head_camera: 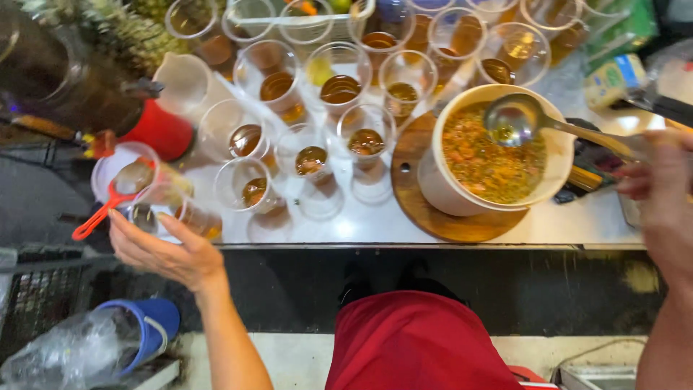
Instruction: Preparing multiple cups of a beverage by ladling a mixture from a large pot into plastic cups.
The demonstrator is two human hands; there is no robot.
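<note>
Ladle (514, 119): we grip its handle in our right hand (660, 191), bowl over the pot (494, 152), left of those fingers; left hand (162, 249) steadies a cup (184, 209) with fingers curled around it.

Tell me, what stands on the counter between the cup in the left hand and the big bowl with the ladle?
In the head view, clear plastic cups of amber liquid stand between the tilted cup and the bowl.
</note>
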